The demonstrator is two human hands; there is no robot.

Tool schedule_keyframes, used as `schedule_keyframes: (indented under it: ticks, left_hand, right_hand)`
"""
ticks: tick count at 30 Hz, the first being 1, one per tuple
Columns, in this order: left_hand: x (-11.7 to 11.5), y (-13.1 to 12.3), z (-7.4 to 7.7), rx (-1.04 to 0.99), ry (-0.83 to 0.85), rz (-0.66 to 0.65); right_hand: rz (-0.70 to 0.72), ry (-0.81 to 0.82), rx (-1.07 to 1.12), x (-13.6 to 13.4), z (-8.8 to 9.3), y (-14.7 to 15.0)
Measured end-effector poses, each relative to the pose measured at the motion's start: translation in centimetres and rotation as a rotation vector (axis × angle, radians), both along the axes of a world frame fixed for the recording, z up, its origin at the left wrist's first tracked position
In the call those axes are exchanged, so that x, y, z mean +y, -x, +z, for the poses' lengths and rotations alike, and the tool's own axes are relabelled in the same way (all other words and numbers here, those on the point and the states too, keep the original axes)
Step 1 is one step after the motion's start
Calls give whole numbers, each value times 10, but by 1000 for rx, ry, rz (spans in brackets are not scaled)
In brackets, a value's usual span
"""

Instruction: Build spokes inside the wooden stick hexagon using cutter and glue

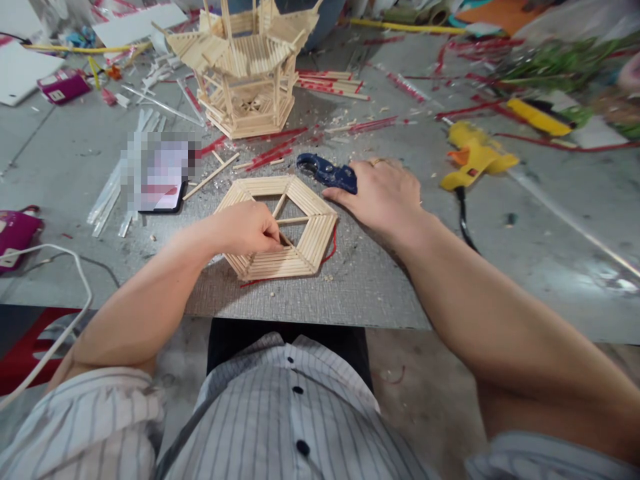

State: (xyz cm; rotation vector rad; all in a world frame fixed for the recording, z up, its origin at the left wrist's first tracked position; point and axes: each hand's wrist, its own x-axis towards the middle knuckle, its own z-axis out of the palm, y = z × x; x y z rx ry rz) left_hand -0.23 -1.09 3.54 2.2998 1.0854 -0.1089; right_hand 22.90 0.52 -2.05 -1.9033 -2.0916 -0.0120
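A hexagonal frame [317, 243] of layered thin wooden sticks lies flat on the table in front of me. Inside its opening, several sticks run like spokes from the middle. My left hand [245, 227] reaches over the frame's left side, fingers closed in a pinch at a thin wooden stick [285, 239] by the lower inner edge; the fingertips partly hide it. Just right of the frame, my right hand [383, 193] is wrapped round the handle of a blue hand cutter [330, 172], which rests on the table with its hooked jaw pointing left.
Behind the frame stands a wooden stick pavilion model [245, 73]. A phone [163, 177] and clear glue sticks [107, 190] lie left. At right is a yellow glue gun [475, 153] with a black cord. Red-wrapped sticks [335, 83] and scraps litter the back.
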Motion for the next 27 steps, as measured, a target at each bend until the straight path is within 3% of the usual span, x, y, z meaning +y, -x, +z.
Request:
schedule_keyframes:
  ticks: [12, 21, 27]
  left_hand:
    - [2, 1, -2, -48, 46, 2]
    - [1, -2, -2, -20, 57, 100]
    - [1, -1, -4, -31, 32, 73]
  right_hand:
    - [33, 7, 29, -3, 3, 0]
    - [4, 51, 20, -5, 10, -3]
    - [9, 51, 27, -6, 13, -2]
